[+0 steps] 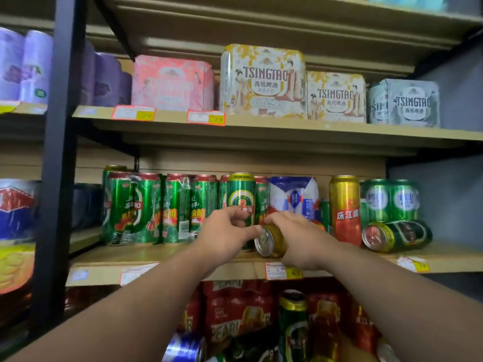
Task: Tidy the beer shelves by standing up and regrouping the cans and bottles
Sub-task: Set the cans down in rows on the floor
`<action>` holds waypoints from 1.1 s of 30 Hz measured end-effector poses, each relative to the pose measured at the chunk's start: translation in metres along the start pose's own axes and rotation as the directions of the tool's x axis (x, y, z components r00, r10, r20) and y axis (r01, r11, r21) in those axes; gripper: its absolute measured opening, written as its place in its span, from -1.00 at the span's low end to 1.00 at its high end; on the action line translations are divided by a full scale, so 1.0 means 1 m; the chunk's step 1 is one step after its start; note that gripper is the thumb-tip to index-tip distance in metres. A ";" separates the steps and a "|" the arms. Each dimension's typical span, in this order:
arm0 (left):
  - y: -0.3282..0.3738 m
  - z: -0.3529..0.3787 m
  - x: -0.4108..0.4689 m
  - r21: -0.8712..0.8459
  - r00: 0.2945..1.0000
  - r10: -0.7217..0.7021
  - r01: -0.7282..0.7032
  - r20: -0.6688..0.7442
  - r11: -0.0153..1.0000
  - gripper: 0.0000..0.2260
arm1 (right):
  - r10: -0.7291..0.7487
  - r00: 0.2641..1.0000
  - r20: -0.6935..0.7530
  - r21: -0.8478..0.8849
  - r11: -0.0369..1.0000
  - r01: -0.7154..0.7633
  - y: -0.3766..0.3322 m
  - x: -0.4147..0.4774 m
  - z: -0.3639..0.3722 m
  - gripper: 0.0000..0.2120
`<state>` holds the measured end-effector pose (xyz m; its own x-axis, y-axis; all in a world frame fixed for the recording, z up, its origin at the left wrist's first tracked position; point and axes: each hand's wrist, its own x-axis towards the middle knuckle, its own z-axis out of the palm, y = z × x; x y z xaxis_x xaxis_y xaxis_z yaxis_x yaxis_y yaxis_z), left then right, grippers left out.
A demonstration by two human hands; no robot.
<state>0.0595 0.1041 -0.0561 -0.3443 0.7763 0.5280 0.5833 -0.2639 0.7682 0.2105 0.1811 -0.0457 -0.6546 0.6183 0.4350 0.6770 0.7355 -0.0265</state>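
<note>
A gold can [270, 240] lies on its side at the front of the middle shelf [167, 254], its silver top turned to the camera. The right hand [295, 237] is closed over its body and hides most of the label, so the brand cannot be read. The left hand [226, 231] has the fingers curled and the thumb touching the can's top rim.

Just behind the hands a tall green can [240, 195] stands upright; its lower print is covered by the fingers. Right of the right hand stands a gold and red can [345, 209] with Chinese writing, and further right a dark green can [396, 236] lies on its side. Left of the left hand are wrapped green packs [146, 209], blurred by plastic. Above, boxes [262, 81] read "TSINGTAO". The shelf front left of the hands is bare.
</note>
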 end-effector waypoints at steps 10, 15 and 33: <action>-0.002 0.001 0.003 -0.025 1.000 0.016 -0.017 -0.023 1.000 -0.84 | -0.017 0.995 0.094 -0.013 1.000 0.018 0.008 0.021 0.001 -0.28; -0.002 0.003 0.003 -0.007 0.999 0.011 -0.012 -0.044 1.000 -0.82 | 0.005 0.997 0.078 -0.003 1.000 -0.005 0.009 0.013 -0.005 -0.28; 0.018 0.009 0.029 0.186 0.959 0.024 0.030 -0.281 0.982 -0.49 | 0.202 0.968 -0.149 0.827 0.562 0.011 0.038 -0.015 -0.079 -0.57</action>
<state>0.0663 0.1274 -0.0303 -0.5233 0.5772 0.6269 0.6996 -0.1291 0.7028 0.2729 0.1779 0.0176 -0.4469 0.7053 0.5502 0.0954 0.6491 -0.7547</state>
